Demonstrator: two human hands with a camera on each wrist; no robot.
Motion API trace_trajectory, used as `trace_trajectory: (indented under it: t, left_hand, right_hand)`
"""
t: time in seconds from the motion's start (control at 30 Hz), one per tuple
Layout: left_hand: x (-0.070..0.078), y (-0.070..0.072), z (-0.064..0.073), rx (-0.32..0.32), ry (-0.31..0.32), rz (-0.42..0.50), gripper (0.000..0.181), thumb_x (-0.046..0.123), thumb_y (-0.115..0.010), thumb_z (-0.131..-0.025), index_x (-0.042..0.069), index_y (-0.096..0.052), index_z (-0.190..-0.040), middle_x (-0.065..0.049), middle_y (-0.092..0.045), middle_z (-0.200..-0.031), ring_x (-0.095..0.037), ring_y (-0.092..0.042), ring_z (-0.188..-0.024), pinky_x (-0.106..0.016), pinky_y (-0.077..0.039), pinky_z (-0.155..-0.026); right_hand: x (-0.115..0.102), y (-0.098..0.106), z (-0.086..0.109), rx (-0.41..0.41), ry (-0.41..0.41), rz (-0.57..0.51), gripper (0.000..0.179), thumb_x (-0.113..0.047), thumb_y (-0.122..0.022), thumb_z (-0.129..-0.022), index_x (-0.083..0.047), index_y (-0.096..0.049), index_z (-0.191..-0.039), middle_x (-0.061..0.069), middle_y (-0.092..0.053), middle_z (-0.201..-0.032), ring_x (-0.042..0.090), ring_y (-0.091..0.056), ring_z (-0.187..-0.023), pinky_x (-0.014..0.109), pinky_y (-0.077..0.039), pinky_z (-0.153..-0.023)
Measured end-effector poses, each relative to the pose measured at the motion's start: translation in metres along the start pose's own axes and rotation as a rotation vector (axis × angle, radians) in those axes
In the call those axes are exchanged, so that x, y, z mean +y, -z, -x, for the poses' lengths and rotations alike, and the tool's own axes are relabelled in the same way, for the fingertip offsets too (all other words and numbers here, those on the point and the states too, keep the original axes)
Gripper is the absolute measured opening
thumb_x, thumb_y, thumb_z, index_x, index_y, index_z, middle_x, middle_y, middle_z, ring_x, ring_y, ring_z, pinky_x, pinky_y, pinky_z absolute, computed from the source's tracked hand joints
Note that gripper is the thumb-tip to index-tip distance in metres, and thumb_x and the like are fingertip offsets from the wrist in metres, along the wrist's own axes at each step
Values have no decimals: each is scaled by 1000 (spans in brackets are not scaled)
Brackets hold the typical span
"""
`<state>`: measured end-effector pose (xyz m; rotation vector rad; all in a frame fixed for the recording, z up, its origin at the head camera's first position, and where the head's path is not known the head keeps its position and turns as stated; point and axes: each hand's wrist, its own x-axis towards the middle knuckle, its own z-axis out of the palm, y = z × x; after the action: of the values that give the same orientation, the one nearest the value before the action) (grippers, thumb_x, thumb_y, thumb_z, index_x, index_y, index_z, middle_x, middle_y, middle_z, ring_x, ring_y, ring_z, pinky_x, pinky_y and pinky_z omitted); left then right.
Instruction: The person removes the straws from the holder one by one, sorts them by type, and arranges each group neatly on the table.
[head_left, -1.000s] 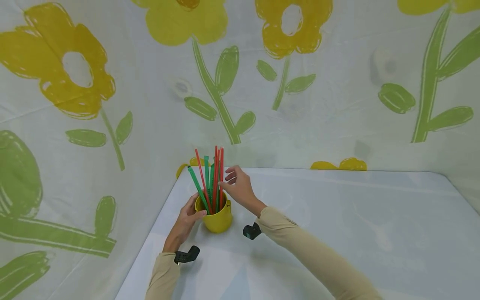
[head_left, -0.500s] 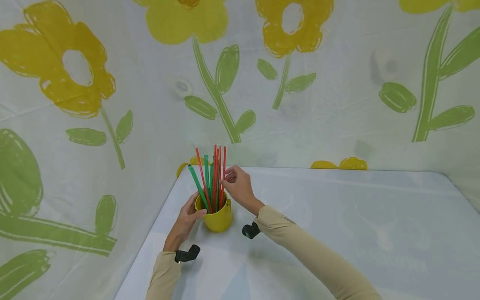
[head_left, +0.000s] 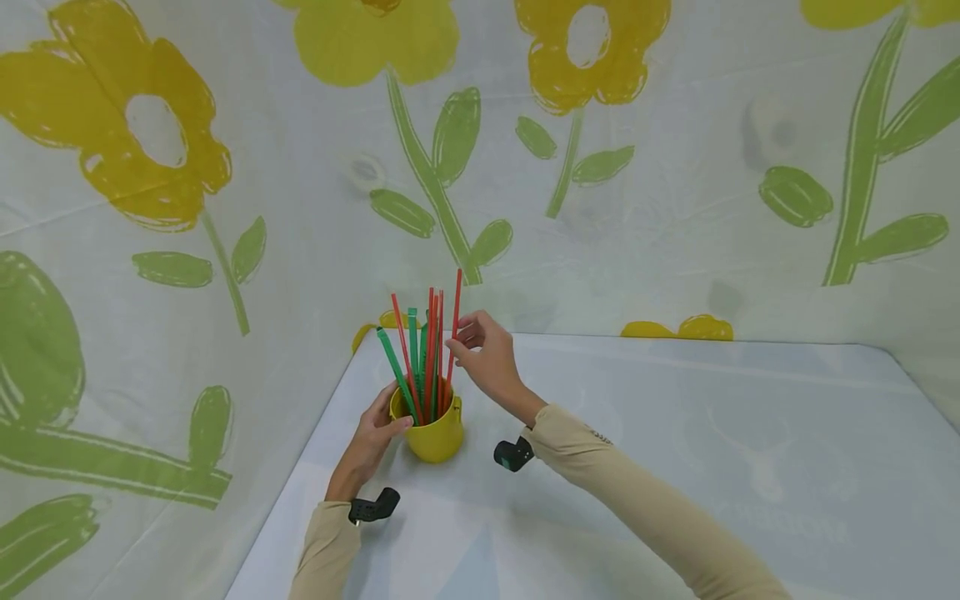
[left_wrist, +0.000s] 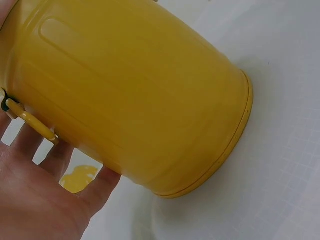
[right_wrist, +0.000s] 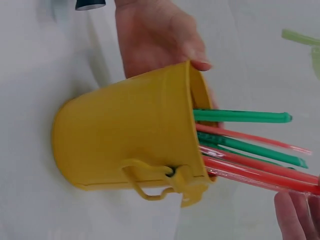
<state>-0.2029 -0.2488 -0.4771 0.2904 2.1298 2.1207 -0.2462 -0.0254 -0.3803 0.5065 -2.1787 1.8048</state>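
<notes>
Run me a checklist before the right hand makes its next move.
1. Yellow bucket upright on the table: ok.
2. Left hand gripping the bucket's side: ok.
3. Right hand pinching a red straw: ok, between thumb and fingers in the head view.
4. That straw fully out of the bucket: not ok, its lower part runs down inside the rim.
5. Depth of its lower end: cannot tell, the bucket wall hides it.
6. Green straws standing in the bucket: ok.
</notes>
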Motion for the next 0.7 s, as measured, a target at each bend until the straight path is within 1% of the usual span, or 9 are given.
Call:
trace_trajectory:
  t: [0.13, 0.27, 0.37, 0.47, 0.6, 0.63, 0.7]
  left_hand:
    - [0, 0, 0, 1, 0, -1, 69, 8, -59, -88, 16, -27, -149, -6, -25, -152, -26, -22, -139, -47, -19, -111]
    - [2, 0, 1, 11, -2, -16, 69, 8, -58, -88, 14, -27, -149, -8, -25, -152, -27, -23, -138, -48, -19, -111]
    - [2, -1, 2, 9, -4, -15, 68, 8, -58, -89, 13, -26, -149, -9, -24, -153, -27, -22, -138, -49, -19, -111]
    - [2, -1, 1, 0, -11, -7, 68, 7, -57, -89, 13, -26, -149, -9, -24, -153, -28, -21, -139, -48, -18, -112]
    - [1, 0, 1, -5, -12, -3, 68, 7, -57, -89, 14, -26, -149, -8, -23, -153, -27, -20, -140, -47, -18, -112]
    - [1, 0, 1, -4, -13, 0, 68, 7, -57, -89, 14, -26, -149, -8, -23, -153, -26, -20, -140, -47, -18, -112]
    - [1, 0, 1, -1, -10, -3, 68, 7, -57, -89, 14, -26, -149, -7, -23, -153, -26, -20, -140, -46, -18, -111]
  right_hand:
    - [-8, 10, -3, 23, 21, -37, 22, -7, -67, -86, -3, -55, -104, 9, -63, -87, 19, -63, -75, 26, -55, -62]
    - [-16, 19, -5, 36, 40, -93, 23, -6, -67, -86, -2, -54, -104, 10, -63, -88, 21, -64, -76, 28, -56, -63]
    - [-22, 26, -6, 39, 43, -138, 24, -6, -67, -86, 0, -54, -106, 14, -63, -90, 26, -64, -77, 32, -57, -63]
    - [-27, 32, -6, 37, 46, -169, 27, -5, -66, -86, 4, -53, -108, 20, -62, -91, 32, -64, -79, 39, -57, -65]
    - [-49, 43, -1, 29, 51, -197, 27, 2, -63, -86, 11, -50, -108, 27, -60, -93, 41, -62, -82, 50, -54, -69]
    - [-54, 45, 1, 30, 49, -196, 27, 3, -62, -86, 12, -49, -108, 28, -59, -93, 42, -61, -82, 51, -54, -70]
    - [-55, 48, 1, 35, 53, -205, 27, 3, -63, -86, 12, -50, -108, 27, -60, -93, 43, -61, -82, 50, -54, -70]
